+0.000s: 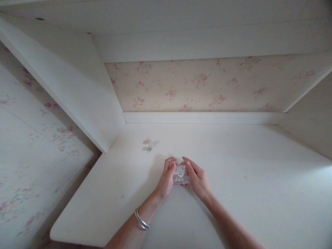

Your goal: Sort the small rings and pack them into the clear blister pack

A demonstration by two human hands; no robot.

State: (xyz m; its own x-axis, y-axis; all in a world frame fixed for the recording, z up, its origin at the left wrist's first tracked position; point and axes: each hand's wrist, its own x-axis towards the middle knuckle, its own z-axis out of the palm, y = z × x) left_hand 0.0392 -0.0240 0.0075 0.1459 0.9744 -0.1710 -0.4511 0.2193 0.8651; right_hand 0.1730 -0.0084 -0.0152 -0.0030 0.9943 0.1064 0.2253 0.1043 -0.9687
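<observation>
Between my two hands is a small clear plastic packet [181, 177] with white marks on its front and a bit of red at its lower edge. My left hand [167, 178] grips its left side, thumb on top. On the right side my right hand [198, 178] holds it the same way, its index finger reaching past the top edge. What lies inside the packet is too blurred to make out. Beyond my left hand, a loose cluster of small thin rings [149, 148], yellowish, greenish and grey, lies on the white desk [220, 152].
A white side panel [85, 86] rises at the desk's left, and a white shelf [181, 20] spans overhead. Flowered wallpaper [171, 83] covers the back wall. The desk's rounded front corner [53, 233] is at lower left. A small dark mark [122, 196] shows on the surface.
</observation>
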